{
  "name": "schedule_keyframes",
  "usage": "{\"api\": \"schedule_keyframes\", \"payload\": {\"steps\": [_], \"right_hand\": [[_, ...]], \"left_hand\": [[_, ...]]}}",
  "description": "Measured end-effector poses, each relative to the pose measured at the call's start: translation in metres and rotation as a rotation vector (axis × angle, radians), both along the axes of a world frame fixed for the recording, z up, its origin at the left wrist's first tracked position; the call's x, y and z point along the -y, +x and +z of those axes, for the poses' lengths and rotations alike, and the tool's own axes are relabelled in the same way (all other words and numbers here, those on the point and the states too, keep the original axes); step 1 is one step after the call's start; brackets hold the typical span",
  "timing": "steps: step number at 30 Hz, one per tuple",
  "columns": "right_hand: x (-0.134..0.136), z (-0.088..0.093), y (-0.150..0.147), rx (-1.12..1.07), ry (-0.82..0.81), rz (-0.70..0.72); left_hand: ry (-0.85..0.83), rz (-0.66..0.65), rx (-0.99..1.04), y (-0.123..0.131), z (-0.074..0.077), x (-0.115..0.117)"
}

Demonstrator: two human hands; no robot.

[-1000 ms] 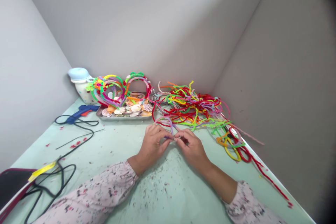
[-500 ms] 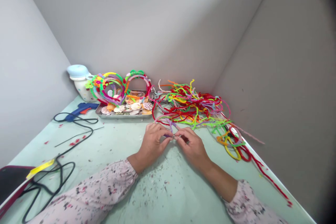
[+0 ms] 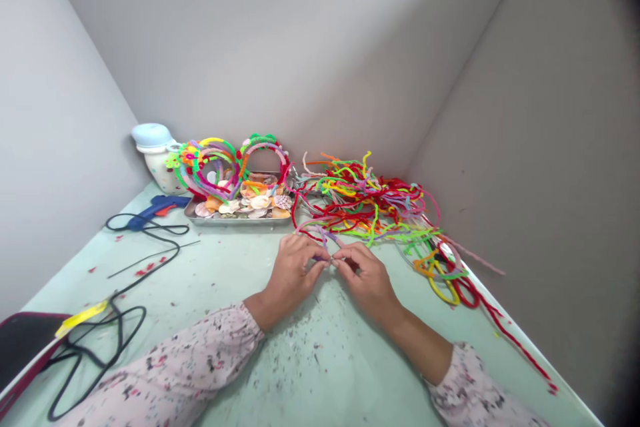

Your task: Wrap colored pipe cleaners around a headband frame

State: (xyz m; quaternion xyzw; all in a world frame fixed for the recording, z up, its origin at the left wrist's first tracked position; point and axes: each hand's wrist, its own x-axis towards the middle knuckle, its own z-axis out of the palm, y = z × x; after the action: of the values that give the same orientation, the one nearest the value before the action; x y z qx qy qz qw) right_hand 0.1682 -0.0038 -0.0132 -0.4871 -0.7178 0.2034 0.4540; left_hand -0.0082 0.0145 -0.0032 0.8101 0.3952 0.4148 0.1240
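Over the middle of the table, my left hand (image 3: 294, 272) and my right hand (image 3: 369, 279) meet fingertip to fingertip, both closed in a pinch. Between them is a purple pipe cleaner (image 3: 325, 238), bent so that part of it rises behind the fingers. Its pinched ends are mostly covered by my fingertips. Just beyond my hands lies a tangled heap of coloured pipe cleaners (image 3: 357, 203), red, green, yellow, orange and pink. Several headbands wrapped in pipe cleaner (image 3: 217, 170) stand on a metal tray (image 3: 235, 221) of seashells (image 3: 260, 202).
A blue glue gun (image 3: 155, 210) lies at the left, its black cord (image 3: 120, 340) looping toward me. Behind it stands a white cup with a blue lid (image 3: 154, 140). A dark red-edged object (image 3: 30, 347) sits at the left edge. Looped pipe cleaners (image 3: 445, 280) lie along the right edge.
The view has shifted very slightly. Both hands keep their pinch on the purple pipe cleaner, with hardly any movement.
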Motion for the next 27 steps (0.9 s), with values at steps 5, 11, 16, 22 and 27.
{"api": "schedule_keyframes", "payload": {"steps": [5,11,16,22,27], "right_hand": [[-0.0003,-0.0005,-0.0006,-0.01,0.007,-0.009],[0.0006,0.0,-0.0011,-0.004,0.004,-0.016],[0.0016,0.0011,-0.0012,-0.004,0.011,-0.014],[0.0025,0.0029,-0.0024,0.004,0.022,-0.002],[0.003,0.0037,-0.0023,0.009,0.043,-0.001]], "left_hand": [[0.01,0.012,0.007,-0.0006,-0.0002,0.0001],[0.032,0.015,0.007,-0.001,-0.0008,-0.0002],[0.031,0.005,0.002,-0.001,0.0004,0.0003],[0.01,-0.007,-0.002,-0.0009,0.0023,0.002],[0.004,-0.017,-0.009,-0.0005,0.0022,0.0025]]}}
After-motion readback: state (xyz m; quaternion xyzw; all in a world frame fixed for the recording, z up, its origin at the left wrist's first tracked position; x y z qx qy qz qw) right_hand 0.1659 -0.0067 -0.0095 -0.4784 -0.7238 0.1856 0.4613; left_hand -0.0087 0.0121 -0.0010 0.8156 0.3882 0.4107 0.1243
